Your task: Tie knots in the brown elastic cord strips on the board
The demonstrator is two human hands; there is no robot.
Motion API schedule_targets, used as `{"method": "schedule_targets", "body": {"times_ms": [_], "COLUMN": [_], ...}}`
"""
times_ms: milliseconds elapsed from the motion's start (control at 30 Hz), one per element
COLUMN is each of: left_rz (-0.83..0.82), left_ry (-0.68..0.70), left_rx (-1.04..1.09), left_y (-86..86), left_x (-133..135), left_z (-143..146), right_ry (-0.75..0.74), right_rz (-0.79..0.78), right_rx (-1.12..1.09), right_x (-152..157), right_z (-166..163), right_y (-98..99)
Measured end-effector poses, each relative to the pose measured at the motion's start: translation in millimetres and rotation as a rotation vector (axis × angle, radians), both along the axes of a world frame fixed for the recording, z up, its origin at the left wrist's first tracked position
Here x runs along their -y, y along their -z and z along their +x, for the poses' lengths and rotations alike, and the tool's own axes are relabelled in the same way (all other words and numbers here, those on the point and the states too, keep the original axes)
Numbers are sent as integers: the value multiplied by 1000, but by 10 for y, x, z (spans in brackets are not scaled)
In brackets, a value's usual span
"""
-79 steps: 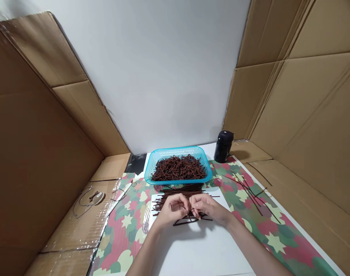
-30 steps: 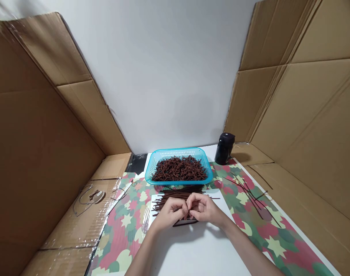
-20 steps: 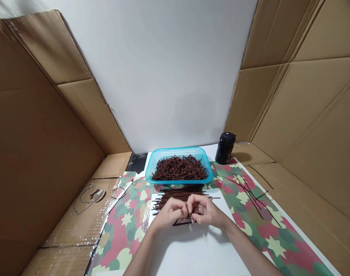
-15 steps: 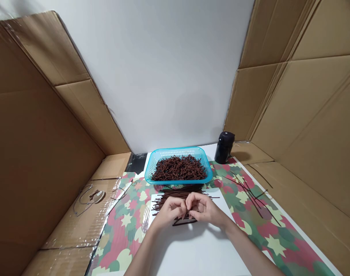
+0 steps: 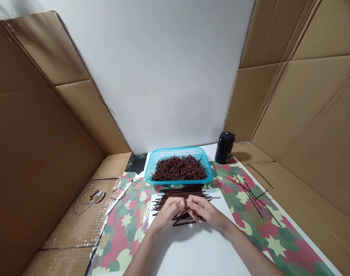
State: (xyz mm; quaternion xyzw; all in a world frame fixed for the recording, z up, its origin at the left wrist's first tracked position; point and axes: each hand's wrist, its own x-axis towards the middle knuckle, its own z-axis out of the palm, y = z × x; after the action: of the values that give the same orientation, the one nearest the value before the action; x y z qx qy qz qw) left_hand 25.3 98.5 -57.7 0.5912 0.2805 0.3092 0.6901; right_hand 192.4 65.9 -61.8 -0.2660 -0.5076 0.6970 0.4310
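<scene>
Cardboard panels (image 5: pixel 321 107) flank a pale wall (image 5: pixel 157 76) on both sides of the work surface. A camouflage-patterned cover (image 5: pixel 123 237) with star shapes lies on the surface, and a white sheet (image 5: pixel 198 249) lies over its middle. Long dark brown strands (image 5: pixel 177 194) are stacked crosswise on the far part of the sheet, roughly parallel, some ends projecting past the stack. Directly behind them stands a blue perforated basket (image 5: pixel 179 182), holding a heap of short brown pieces (image 5: pixel 179 168).

Left hand (image 5: pixel 171 210) and right hand (image 5: pixel 205 210) meet above the near side of the stack. Both are partly closed, fingers curled inward, fingertips together or nearly so. Whether either hand grips a strand cannot be determined; the fingers conceal the contact area.

A black lidded container (image 5: pixel 225 148) stands upright to the right of the basket. Several loose strands (image 5: pixel 252 197) cross one another on the cover at right. At far left, a round white object (image 5: pixel 99 196) rests on cardboard beside a thin looped cord (image 5: pixel 80 209).
</scene>
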Motion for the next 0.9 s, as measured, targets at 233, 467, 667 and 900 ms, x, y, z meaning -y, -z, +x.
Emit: {"method": "schedule_targets", "body": {"times_ms": [233, 467, 667, 900], "left_rz": [-36, -19, 8, 3], "left_ry": [-10, -35, -55, -71], "left_rx": [104, 157, 175, 179], "left_y": [-14, 19, -78, -54], "left_x": [12, 13, 53, 72], "left_z": [28, 29, 60, 78], "right_ry": [-14, 13, 116, 182], "right_rz": [20, 12, 49, 77], "right_rx": [-111, -112, -38, -4], "right_x": [11, 14, -32, -37], "right_z": [-31, -42, 19, 53], "right_y": [90, 50, 14, -48]}}
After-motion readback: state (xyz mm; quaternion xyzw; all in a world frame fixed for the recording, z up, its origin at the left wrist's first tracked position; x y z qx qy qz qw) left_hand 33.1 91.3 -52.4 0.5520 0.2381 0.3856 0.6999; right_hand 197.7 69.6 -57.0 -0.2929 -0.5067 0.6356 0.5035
